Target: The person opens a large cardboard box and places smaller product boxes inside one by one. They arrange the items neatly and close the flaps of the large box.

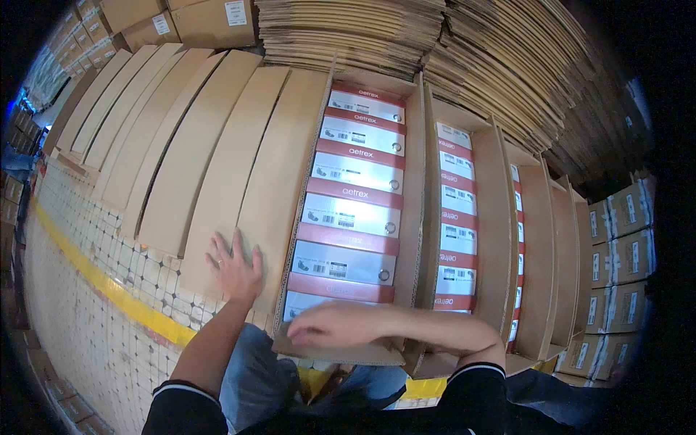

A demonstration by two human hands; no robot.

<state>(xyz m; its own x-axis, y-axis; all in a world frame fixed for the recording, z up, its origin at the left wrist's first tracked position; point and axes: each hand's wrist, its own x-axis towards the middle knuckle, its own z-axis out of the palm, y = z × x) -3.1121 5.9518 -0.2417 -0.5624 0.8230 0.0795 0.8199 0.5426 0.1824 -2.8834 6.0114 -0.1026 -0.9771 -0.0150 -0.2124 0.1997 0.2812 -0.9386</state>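
Note:
My left hand [235, 268] rests with fingers spread on the near end of a long brown cardboard panel [281, 159], which lies beside an open carton. In that carton [411, 196] a row of red and white shoeboxes [348, 212] is lined up from front to back. My right hand [333, 324] passes over the carton's near end, palm down, partly covering the nearest shoebox. Its fingers point left and are smeared by motion, so whether they hold anything does not show.
Several closed long cartons [181, 152] stand side by side to the left. More open cartons [493, 239] of shoeboxes run along the right. Flattened cardboard [355, 32] is stacked high behind. Sealed boxes [623, 261] stand far right. A yellow line [116, 293] crosses the tiled floor.

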